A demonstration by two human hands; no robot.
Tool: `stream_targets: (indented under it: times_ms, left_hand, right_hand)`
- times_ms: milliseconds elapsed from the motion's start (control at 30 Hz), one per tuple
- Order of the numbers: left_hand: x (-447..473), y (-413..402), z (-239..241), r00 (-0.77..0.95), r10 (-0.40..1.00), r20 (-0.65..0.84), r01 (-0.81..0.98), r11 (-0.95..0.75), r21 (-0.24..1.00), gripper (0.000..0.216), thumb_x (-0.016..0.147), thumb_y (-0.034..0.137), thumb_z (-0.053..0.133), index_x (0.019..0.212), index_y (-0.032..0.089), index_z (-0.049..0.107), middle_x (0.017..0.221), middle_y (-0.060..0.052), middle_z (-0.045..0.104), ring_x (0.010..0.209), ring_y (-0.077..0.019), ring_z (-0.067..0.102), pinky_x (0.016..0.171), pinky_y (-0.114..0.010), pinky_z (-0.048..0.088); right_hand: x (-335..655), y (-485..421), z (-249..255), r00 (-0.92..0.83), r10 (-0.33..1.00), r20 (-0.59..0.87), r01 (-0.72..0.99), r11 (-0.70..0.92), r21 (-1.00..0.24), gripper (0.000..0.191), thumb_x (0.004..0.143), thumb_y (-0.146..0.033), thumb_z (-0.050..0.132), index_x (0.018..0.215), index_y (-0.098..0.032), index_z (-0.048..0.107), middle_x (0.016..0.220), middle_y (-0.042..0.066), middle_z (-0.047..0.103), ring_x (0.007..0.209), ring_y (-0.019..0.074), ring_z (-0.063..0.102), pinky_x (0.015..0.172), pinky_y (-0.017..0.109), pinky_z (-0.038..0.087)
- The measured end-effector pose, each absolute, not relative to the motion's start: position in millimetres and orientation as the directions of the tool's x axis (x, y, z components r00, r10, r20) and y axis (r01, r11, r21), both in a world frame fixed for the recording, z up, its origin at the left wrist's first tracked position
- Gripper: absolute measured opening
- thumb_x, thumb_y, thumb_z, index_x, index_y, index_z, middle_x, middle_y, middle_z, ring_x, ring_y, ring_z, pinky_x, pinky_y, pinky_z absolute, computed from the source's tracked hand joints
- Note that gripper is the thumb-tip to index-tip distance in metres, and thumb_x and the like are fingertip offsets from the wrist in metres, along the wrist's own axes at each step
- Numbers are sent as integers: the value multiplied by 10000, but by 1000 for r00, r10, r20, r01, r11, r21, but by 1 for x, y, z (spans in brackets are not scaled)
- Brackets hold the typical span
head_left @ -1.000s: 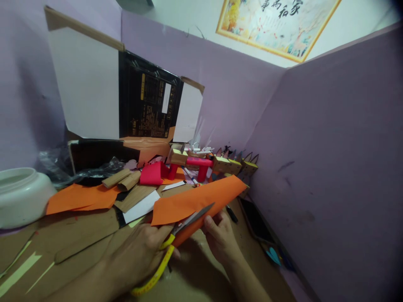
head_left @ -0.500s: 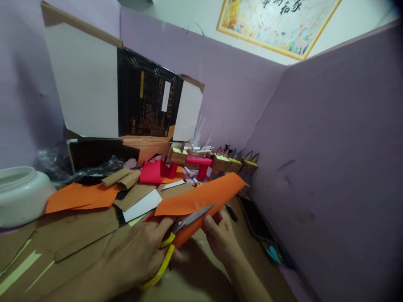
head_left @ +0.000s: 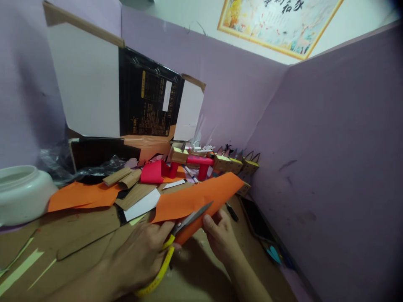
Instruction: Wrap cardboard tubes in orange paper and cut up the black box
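Note:
My left hand (head_left: 146,245) is closed round the yellow handles of a pair of scissors (head_left: 193,217). The blades lie across an orange sheet of paper (head_left: 198,193), along a cut that parts its lower strip from the wider upper piece. Pinched between the thumb and fingers of my right hand (head_left: 220,233) is the lower right edge of this sheet, close to the scissor tips. Some of the left fingers are hidden behind the handles and the paper.
A white pot (head_left: 25,195) stands at the left, beside more orange paper (head_left: 83,196). Behind are cardboard pieces (head_left: 129,178), red paper (head_left: 153,172) and an opened black-and-white box (head_left: 147,96). A dark phone-like slab (head_left: 256,218) lies along the right wall.
The scissors have shifted very slightly along the orange paper, and its left end hangs a little lower. Both hands keep their hold.

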State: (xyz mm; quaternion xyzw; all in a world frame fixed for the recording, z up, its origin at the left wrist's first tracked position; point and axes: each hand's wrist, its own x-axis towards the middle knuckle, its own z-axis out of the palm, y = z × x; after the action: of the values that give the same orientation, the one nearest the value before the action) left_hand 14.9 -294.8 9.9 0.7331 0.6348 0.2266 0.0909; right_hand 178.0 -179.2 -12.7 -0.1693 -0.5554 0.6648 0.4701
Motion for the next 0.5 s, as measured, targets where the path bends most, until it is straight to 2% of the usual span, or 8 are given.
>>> stream_targets:
  times_ms: [167,300,500]
  left_hand:
    - [20,-295,17,76,983,170,940,-128,318,235,894,237,355,1075,191,498,817,-71,645,689,-238,600,591,-322,427]
    - [23,-297,21,52,995,89,966,-73,249,326,897,226,332,1199,178,445,821,-85,638,644,-234,588,585,-332,433]
    - [23,-296,12,41,990,133,963,-75,260,301,909,249,364,1189,195,461,907,-97,643,732,-239,622,656,-347,466]
  right_hand:
    - [178,-178,-14,-483,822,302,-442,69,-895,337,702,-377,748,979,-209,656,961,44,696,901,218,627,839,338,480]
    - [176,-181,-13,-509,808,296,-431,58,-900,351,700,-354,754,1000,-205,652,1000,61,696,952,241,629,863,364,487]
    - [173,-188,-9,-557,787,265,-464,-30,-885,390,669,-350,781,1009,-220,643,994,61,703,944,257,641,856,413,510]
